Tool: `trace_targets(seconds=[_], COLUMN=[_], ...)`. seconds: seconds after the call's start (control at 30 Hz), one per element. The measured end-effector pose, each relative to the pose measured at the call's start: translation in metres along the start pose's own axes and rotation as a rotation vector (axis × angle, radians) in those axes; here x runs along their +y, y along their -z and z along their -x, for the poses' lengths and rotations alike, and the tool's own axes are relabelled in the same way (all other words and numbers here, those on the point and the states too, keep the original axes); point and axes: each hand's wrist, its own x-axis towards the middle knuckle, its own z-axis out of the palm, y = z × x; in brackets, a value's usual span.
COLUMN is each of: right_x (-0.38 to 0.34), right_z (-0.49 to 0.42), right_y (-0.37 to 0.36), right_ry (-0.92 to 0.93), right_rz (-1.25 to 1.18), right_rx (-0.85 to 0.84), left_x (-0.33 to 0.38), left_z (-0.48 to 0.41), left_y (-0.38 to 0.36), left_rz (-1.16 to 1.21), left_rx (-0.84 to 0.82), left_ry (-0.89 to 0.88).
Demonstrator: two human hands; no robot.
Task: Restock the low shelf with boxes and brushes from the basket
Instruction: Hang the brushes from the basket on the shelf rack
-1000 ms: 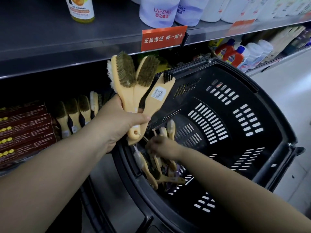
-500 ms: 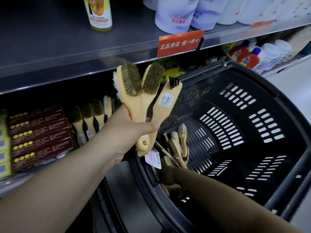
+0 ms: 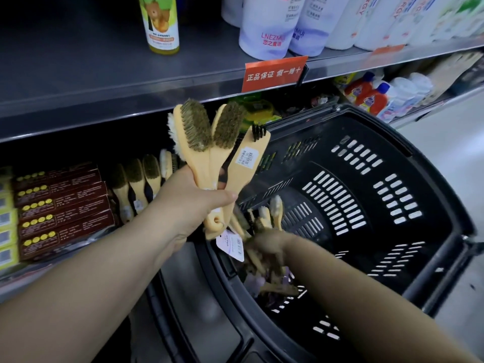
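My left hand (image 3: 188,205) grips a fan of several wooden-handled brushes (image 3: 209,142), bristles up, held in front of the low shelf (image 3: 65,258). My right hand (image 3: 264,244) is down inside the black basket (image 3: 392,205), blurred, holding a bunch of brushes (image 3: 269,216) that stick up from it. More brushes and something purple (image 3: 272,281) lie on the basket floor beneath. On the low shelf stand a row of brushes (image 3: 138,184) and stacked brown boxes (image 3: 62,205).
An upper metal shelf (image 3: 104,82) overhangs the low one, carrying a yellow bottle (image 3: 161,22) and white pouches (image 3: 269,27). A red price sign (image 3: 273,73) hangs on its edge. Detergent bottles (image 3: 369,95) stand at the right; pale floor (image 3: 450,153) lies beyond the basket.
My right hand has come up a little from the basket floor with brushes in it. My left hand keeps the same brushes; the view has shifted slightly.
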Motion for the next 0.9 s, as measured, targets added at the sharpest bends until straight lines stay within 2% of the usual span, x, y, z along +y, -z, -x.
trace_targets(seconds=[0.07,0.13,0.27,0.4,0.57,0.7,0.9], right_x=[-0.007,-0.012,-0.023,-0.032,-0.045,-0.059,-0.069], right_z=[0.025,0.047,0.090,0.121,0.134,0.135,0.125], right_y=[0.014,0.024,0.025,0.002,-0.037,-0.055,-0.065], right_ry=[0.086,0.216,0.404,0.448,0.572,0.647,0.623], right_rz=[-0.370,-0.633,-0.842,-0.796,-0.877,-0.774,-0.771], right_rx=[0.006,0.004,-0.164,-0.285,-0.397,-0.347,-0.171], left_x=[0.002,0.004,0.001,-0.004,-0.016,-0.027,-0.030], left_z=[0.002,0.006,0.018,0.027,0.030,0.037,0.045], left_y=[0.002,0.005,0.014,0.030,0.049,0.051,0.044], left_rz=[0.001,-0.001,-0.030,0.002,0.115,0.136,0.207], left_rx=[0.015,0.040,0.150,0.226,0.229,0.185,0.149], left_ry=[-0.009,-0.024,-0.096,-0.135,-0.070,-0.066,-0.115])
